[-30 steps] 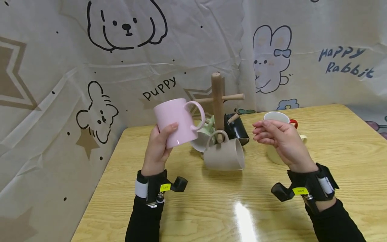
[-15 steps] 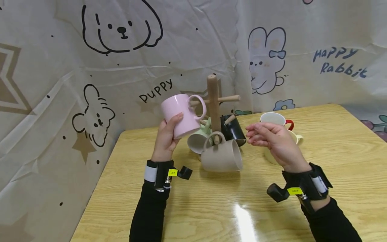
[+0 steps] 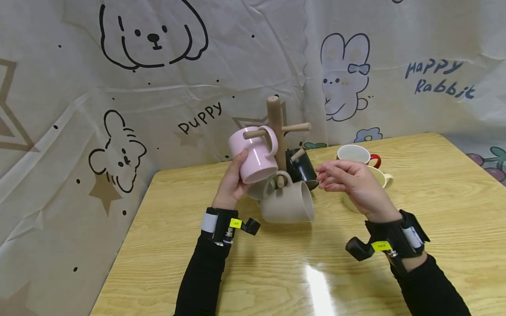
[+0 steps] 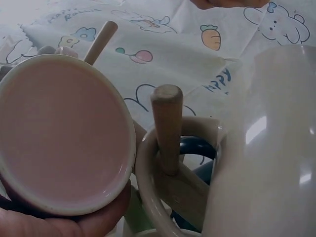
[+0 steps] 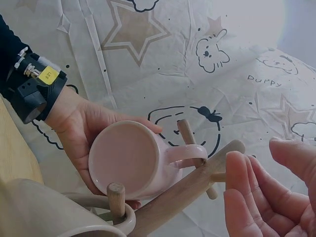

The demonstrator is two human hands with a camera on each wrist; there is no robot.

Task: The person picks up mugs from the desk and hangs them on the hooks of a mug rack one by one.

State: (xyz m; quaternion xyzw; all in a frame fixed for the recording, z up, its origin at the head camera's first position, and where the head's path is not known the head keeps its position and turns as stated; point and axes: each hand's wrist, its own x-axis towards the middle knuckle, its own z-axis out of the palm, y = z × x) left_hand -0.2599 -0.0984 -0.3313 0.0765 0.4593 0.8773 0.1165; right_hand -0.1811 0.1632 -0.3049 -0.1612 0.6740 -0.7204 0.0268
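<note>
My left hand point(image 3: 231, 186) holds a pink mug point(image 3: 258, 162) by its body, tilted, at the left of a wooden mug tree point(image 3: 273, 114). An upper peg point(image 3: 254, 134) overlaps the mug's front and reaches to its handle loop; the right wrist view shows the mug handle point(image 5: 190, 154) close against the post. My right hand point(image 3: 356, 186) hovers right of the tree, fingers loosely bent, holding nothing. Below, a beige mug point(image 3: 288, 204) hangs by its handle on a front peg point(image 4: 168, 128). A black mug point(image 3: 302, 169) hangs behind; a pale green mug point(image 3: 257, 190) is mostly hidden.
Behind my right hand stand a white mug point(image 3: 353, 153) with a red handle and a pale yellow mug point(image 3: 379, 175), partly covered by the hand. The wooden table point(image 3: 276, 263) ends at a printed cloth backdrop point(image 3: 189, 96) on the left and back.
My left hand has carried the pink mug rightward to the mug tree, where a peg now shows in front of it. The right hand has stayed nearly still.
</note>
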